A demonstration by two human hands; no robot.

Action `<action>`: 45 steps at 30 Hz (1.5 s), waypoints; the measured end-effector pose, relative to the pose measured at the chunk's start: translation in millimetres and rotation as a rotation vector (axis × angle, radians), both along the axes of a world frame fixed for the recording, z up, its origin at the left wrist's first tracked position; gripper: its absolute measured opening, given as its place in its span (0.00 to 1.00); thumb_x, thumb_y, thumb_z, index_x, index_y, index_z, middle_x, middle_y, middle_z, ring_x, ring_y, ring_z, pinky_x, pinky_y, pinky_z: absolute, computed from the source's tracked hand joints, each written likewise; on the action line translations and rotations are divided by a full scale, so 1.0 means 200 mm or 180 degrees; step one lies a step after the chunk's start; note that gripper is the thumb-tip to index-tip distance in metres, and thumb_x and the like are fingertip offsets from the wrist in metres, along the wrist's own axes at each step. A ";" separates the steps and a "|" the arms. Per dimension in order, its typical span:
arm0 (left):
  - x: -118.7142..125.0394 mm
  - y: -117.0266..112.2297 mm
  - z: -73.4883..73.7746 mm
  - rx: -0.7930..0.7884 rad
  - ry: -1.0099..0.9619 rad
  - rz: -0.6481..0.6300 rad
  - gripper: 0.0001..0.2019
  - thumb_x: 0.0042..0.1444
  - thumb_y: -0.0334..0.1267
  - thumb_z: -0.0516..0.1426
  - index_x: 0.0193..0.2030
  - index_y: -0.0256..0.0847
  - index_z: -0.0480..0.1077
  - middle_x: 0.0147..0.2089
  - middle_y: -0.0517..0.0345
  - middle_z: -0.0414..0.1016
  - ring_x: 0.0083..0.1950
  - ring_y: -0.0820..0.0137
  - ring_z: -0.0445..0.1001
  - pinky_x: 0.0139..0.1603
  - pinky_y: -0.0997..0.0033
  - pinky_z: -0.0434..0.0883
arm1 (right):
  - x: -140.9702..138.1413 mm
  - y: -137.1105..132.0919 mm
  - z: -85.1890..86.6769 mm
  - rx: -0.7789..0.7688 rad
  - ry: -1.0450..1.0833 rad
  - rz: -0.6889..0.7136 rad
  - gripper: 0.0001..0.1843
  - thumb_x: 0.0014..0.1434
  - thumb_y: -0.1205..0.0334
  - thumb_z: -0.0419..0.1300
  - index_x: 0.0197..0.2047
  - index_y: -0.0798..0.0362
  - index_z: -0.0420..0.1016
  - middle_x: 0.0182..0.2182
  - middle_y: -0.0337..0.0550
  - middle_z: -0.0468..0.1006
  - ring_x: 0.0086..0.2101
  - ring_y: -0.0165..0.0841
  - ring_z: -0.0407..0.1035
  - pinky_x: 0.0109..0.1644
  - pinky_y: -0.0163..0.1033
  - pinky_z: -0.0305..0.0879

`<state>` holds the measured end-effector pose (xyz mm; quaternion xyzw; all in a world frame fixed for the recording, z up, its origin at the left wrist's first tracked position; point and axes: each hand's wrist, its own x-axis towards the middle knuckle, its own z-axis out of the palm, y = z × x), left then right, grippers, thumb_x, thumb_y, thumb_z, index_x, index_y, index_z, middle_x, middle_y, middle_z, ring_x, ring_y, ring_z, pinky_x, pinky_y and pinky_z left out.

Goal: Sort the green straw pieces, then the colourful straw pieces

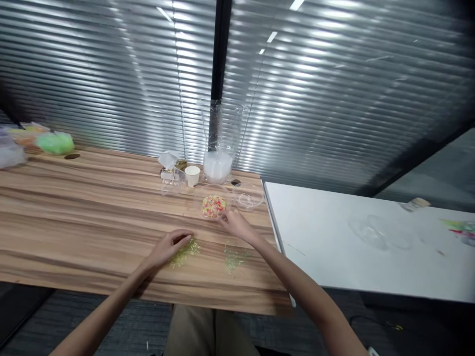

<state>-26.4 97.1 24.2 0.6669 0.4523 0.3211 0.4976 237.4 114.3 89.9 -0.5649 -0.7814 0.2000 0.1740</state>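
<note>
- Fingers (222,214) of the right hand (233,223) are hovering, nearly together, at small red-and-yellow pieces (213,204); grip unclear.
- Clear round plastic dish (214,190) is holding them, probably against scattering.
- Left hand (173,244) is curling narrowly beside slender yellow-green pieces (186,253); grip unclear.

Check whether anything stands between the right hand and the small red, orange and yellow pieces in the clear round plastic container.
Nothing visible does: the right hand is at the near side of the plastic container, its fingers by the edge of the small red, orange and yellow pieces; contact is unclear.
</note>
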 end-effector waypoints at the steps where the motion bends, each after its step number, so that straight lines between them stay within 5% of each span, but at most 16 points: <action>1: 0.01 0.00 0.01 0.0052 0.0078 -0.0048 0.19 0.56 0.53 0.61 0.46 0.43 0.79 0.51 0.50 0.78 0.55 0.54 0.74 0.59 0.59 0.66 | 0.00 0.02 -0.01 0.0000 -0.0006 -0.0014 0.13 0.64 0.63 0.54 0.33 0.57 0.78 0.26 0.46 0.78 0.26 0.32 0.69 0.30 0.32 0.54; 5: 0.02 0.01 0.02 0.0255 0.0278 -0.0156 0.18 0.58 0.53 0.59 0.46 0.43 0.79 0.51 0.51 0.78 0.53 0.55 0.75 0.58 0.59 0.68 | 0.00 0.08 -0.05 0.0002 0.0026 -0.0014 0.12 0.64 0.62 0.55 0.36 0.56 0.78 0.28 0.44 0.79 0.28 0.32 0.70 0.30 0.31 0.55; 9: 0.01 0.01 0.01 0.0460 0.0413 -0.0254 0.20 0.58 0.53 0.57 0.50 0.44 0.77 0.55 0.50 0.76 0.57 0.56 0.72 0.61 0.57 0.66 | 0.11 0.10 -0.05 0.0082 0.0039 -0.0129 0.14 0.65 0.62 0.54 0.51 0.54 0.74 0.33 0.41 0.80 0.31 0.30 0.72 0.33 0.30 0.59; 13: 0.00 0.02 -0.01 0.1053 0.0937 -0.0997 0.24 0.62 0.51 0.54 0.63 0.49 0.67 0.66 0.54 0.64 0.67 0.57 0.62 0.68 0.54 0.56 | 0.30 0.15 -0.02 0.0215 -0.0177 -0.0691 0.23 0.67 0.62 0.51 0.64 0.57 0.63 0.38 0.48 0.80 0.37 0.35 0.74 0.39 0.34 0.62; 17: 0.00 0.02 -0.01 0.1383 0.1255 -0.1538 0.24 0.66 0.48 0.50 0.67 0.51 0.60 0.69 0.58 0.58 0.69 0.58 0.58 0.69 0.54 0.55 | 0.45 0.22 0.00 0.0115 -0.0473 -0.0987 0.19 0.66 0.59 0.54 0.58 0.57 0.71 0.43 0.53 0.80 0.43 0.39 0.74 0.44 0.36 0.63; 28: 0.02 0.01 -0.01 0.1522 0.1330 -0.1530 0.23 0.66 0.48 0.50 0.66 0.50 0.63 0.68 0.56 0.59 0.68 0.58 0.59 0.68 0.55 0.57 | 0.48 0.18 0.02 0.0190 -0.0717 -0.1314 0.14 0.66 0.61 0.53 0.42 0.54 0.80 0.37 0.51 0.82 0.41 0.40 0.75 0.42 0.36 0.63; 32: 0.01 0.00 -0.01 0.1387 0.1191 -0.1469 0.22 0.66 0.48 0.50 0.65 0.49 0.64 0.68 0.56 0.61 0.68 0.59 0.60 0.69 0.56 0.57 | 0.49 -0.08 0.01 0.0349 -0.0500 -0.1397 0.15 0.67 0.62 0.51 0.43 0.54 0.79 0.37 0.49 0.82 0.39 0.39 0.76 0.43 0.37 0.65; 36: -0.01 0.00 -0.01 0.1115 0.0992 -0.1386 0.22 0.68 0.48 0.46 0.66 0.51 0.62 0.68 0.60 0.61 0.68 0.62 0.60 0.69 0.57 0.55 | 0.47 -0.58 -0.04 0.0454 0.0694 -0.1093 0.16 0.65 0.51 0.53 0.38 0.52 0.78 0.37 0.48 0.82 0.38 0.39 0.76 0.45 0.39 0.68; 41: 0.03 0.04 0.02 0.0962 0.0873 -0.1504 0.22 0.69 0.49 0.46 0.66 0.51 0.61 0.68 0.60 0.61 0.68 0.62 0.60 0.70 0.57 0.54 | 0.30 -1.09 -0.15 -0.0739 0.1476 -0.0059 0.14 0.60 0.46 0.60 0.35 0.46 0.79 0.33 0.43 0.81 0.36 0.38 0.76 0.42 0.37 0.68; 45: 0.11 0.05 0.04 0.0995 0.0818 -0.1592 0.22 0.67 0.50 0.48 0.64 0.50 0.65 0.66 0.59 0.63 0.67 0.62 0.61 0.70 0.58 0.53 | 0.11 -1.21 -0.27 -0.1078 0.1459 0.0613 0.15 0.57 0.44 0.62 0.39 0.45 0.80 0.37 0.40 0.80 0.37 0.35 0.74 0.42 0.33 0.66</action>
